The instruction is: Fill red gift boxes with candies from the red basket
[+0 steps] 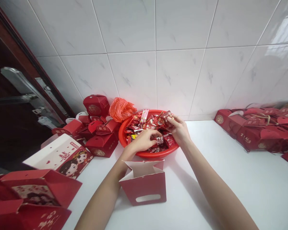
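A round red basket [158,155] full of small wrapped packets stands against the tiled wall. My left hand [145,139] reaches into it, fingers curled on a small red and white wrapped packet [159,141]. Over the basket's right side, my right hand [179,129] grips a dark red patterned packet [166,118] between thumb and fingers. In front of the basket, between my forearms, an upright red box [146,188] stands with its top open and a white oval slot in its front.
Closed red boxes [102,143] and a crumpled red plastic bag [122,109] are left of the basket. Open red boxes [40,188] fill the near left. More red boxes [256,134] are grouped at the right by the wall. A dark door [12,121] is at far left.
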Motion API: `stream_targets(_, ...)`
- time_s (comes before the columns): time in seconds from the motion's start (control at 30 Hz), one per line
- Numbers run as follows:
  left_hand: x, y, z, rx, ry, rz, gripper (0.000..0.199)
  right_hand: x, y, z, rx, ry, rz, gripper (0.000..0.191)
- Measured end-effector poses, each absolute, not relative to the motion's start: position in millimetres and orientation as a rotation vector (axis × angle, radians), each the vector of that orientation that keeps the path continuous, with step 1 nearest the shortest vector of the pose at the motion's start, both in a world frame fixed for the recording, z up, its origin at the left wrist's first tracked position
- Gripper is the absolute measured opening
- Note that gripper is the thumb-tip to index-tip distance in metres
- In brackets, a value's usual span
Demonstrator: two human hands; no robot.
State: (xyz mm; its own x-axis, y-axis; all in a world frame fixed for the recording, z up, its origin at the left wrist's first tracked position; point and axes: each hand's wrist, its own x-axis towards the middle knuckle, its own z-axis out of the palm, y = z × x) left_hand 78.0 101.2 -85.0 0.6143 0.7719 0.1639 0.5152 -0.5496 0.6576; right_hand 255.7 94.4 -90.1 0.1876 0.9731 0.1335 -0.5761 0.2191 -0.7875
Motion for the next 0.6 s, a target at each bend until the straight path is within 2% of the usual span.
stream_targets(0.1,74,106,-88,2.187,1.051,0.812,0.034,256,95,-89,-0.671,-0.703,1.212,0.037)
stream_targets(0.4,72,114,-90,1.888,1.087,1.173,0.028,258,96,-91,-0.654,-0.721,1.217,0.035)
stream_targets(0.6,70,116,-91,1.81,1.117,1.277,0.029,257,93,-88,-0.655,-0.725,1.232,0.036)
